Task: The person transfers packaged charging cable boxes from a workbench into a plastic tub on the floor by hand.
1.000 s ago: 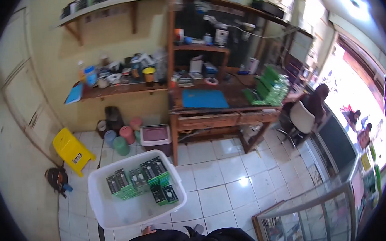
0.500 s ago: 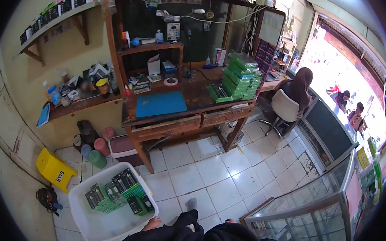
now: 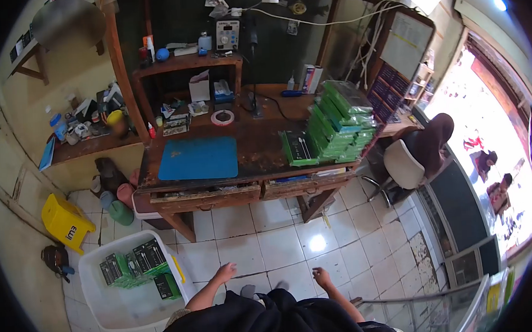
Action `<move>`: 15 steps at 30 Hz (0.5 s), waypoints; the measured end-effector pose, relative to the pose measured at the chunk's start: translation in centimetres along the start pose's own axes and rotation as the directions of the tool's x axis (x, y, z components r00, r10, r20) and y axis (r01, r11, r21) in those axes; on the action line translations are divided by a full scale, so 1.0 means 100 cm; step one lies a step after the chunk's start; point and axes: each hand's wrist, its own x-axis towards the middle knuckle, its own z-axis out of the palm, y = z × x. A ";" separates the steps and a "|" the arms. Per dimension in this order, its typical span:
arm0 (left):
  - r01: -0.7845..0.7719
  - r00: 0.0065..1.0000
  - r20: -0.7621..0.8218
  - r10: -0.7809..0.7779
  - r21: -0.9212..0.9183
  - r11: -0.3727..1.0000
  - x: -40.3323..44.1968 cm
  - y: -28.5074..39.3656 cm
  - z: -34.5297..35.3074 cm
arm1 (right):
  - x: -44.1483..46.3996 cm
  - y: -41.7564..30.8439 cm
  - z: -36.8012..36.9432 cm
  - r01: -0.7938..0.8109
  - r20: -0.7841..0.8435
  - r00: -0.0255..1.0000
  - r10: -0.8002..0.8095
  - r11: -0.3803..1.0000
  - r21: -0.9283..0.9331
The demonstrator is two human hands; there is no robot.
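My left hand (image 3: 226, 272) is in mid-air over the tiled floor, its fingers apart and nothing in them. To its left stands a white plastic tub (image 3: 99, 313) with green-and-black boxes (image 3: 130, 266) in it. My right hand (image 3: 322, 276) hangs above the tiles on the other side, fingers loosely bent and holding nothing. Ahead of both hands is a wooden desk (image 3: 264, 139). A stack of green boxes (image 3: 339, 123) in clear wrap rises at its right end, with one black-faced box (image 3: 299, 147) beside it. A blue mat (image 3: 198, 158) lies on the desk's left part.
A glass display case (image 3: 418, 311) stands close on my right. A person (image 3: 436, 139) sits in a white chair (image 3: 403, 163) beyond the desk's right end. A yellow stool (image 3: 67, 223) is by the left wall. The desk drawers (image 3: 210, 196) stand slightly open.
My left hand has come off the tub's rim and moved right, over the floor. My right hand has come further into view. The desk now appears nearer, and the view has shifted.
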 end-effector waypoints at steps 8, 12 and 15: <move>-0.335 0.893 -0.404 0.201 -0.296 0.894 0.070 0.239 -0.037 | 0.139 -0.158 -0.098 0.483 -0.157 0.875 -0.458 0.846 0.224; -0.558 0.730 -0.621 0.287 -0.298 0.774 0.113 0.326 -0.049 | 0.165 -0.239 -0.142 0.417 -0.127 0.885 -0.449 0.638 0.648; -0.580 0.665 -0.697 0.267 -0.257 0.773 0.154 0.357 -0.054 | 0.193 -0.265 -0.142 0.333 -0.171 0.926 -0.338 0.514 0.791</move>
